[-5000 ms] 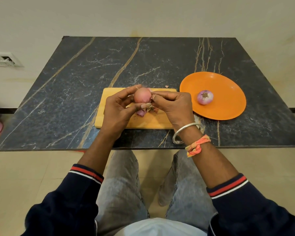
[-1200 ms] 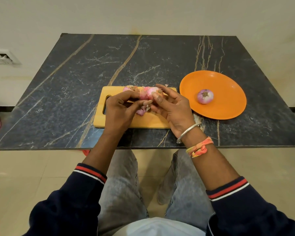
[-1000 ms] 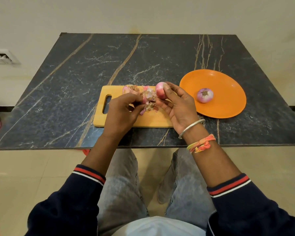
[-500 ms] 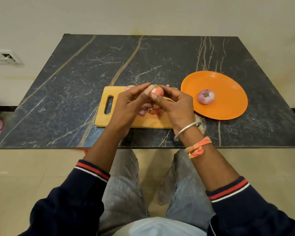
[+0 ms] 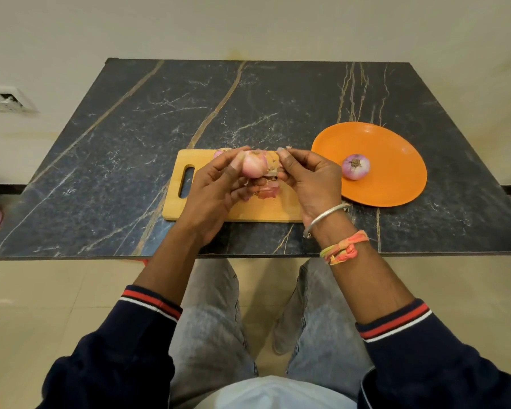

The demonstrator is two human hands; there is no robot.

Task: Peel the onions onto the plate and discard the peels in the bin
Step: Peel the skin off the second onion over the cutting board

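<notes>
No text, label or number can be read. The wall socket, far left of the cutting board, shows markings too small to tell.

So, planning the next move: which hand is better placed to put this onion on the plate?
Likely right: the right hand is beside the plate and pinches peel on the onion; the left hand, gripping it, is farther away.

Half-peeled pink onion held up; peeled onion on orange plate.
Loose peels lie beneath it on the wooden cutting board.
</notes>
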